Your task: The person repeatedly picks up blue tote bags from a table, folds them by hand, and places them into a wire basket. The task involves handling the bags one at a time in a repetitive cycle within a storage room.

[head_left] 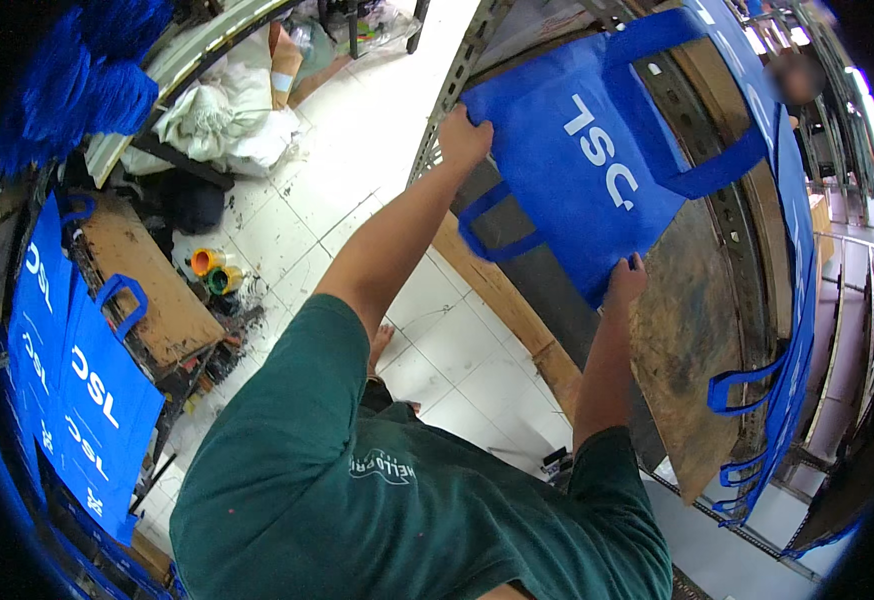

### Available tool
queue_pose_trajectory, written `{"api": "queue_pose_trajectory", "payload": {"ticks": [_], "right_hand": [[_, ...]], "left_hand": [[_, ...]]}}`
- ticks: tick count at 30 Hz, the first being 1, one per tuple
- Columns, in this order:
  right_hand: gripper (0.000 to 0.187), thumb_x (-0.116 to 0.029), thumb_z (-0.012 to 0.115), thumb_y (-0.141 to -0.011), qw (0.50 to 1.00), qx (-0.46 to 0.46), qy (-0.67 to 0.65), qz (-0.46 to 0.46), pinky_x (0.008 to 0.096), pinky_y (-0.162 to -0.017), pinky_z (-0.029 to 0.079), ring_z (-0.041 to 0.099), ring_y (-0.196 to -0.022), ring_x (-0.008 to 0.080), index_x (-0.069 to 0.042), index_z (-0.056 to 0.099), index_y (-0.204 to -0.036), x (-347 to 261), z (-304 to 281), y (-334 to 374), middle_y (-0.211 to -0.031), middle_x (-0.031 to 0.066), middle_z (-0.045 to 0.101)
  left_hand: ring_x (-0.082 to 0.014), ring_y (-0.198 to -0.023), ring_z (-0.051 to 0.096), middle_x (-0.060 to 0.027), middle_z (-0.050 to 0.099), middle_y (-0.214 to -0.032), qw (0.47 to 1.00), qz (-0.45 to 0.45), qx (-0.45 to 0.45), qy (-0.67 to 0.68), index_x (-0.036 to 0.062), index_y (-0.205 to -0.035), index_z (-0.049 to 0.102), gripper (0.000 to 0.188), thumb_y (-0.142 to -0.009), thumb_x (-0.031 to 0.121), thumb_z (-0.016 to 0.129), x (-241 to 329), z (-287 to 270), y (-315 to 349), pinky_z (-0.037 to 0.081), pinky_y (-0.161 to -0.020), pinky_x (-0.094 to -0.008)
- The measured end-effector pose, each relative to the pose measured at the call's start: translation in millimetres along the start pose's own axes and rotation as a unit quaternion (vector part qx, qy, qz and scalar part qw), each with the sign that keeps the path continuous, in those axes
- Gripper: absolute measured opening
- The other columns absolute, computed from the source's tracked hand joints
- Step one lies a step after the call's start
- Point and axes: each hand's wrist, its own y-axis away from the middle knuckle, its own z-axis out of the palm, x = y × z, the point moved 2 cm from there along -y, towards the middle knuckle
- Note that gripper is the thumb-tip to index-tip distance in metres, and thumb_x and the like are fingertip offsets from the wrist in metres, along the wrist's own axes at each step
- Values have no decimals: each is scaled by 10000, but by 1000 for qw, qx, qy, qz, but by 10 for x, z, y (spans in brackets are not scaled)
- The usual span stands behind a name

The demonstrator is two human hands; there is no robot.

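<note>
The left hand (467,138) and right hand (628,280), apart from each other, are clamped on the edges of a white-lettered blue tote bag (547,175) over the desk (692,325).

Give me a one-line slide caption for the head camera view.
Left hand and right hand gripping a white-lettered blue tote bag beside a stained brown board.

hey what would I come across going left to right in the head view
Blue bags at far left → orange container → left hand → right hand → blue bags at far right. The held blue bag overlaps both hands, so it's left out.
</note>
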Motion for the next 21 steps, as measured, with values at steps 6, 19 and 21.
{"api": "queue_pose_trajectory", "payload": {"ticks": [6,19,21], "right_hand": [[488,-163,570,-755,983,-45,151,-91,383,-912,416,551,-1050,323,1,513,-1212,-553,58,-49,-1145,195,569],[535,-208,611,-769,985,8,121,-118,417,-983,338,440,-1164,345,3,471,-1240,-540,-37,58,-1233,207,488],[505,-227,598,-794,984,34,122,-125,422,-982,331,428,-1170,354,-2,476,-1229,-657,-166,430,-1249,200,474]], "left_hand": [[-400,-846,589,-225,615,-887,997,-6,-27,-78,-21,-937,545,344,-684,166,684,11,-209,-165,459,-752,-461],[-292,-799,627,-148,629,-828,995,-73,52,53,32,-973,437,490,-656,205,769,-301,-119,-95,479,-730,-382],[-260,-790,609,-148,615,-826,996,-73,51,32,21,-975,432,533,-660,275,779,-320,-245,43,474,-716,-352]]}}
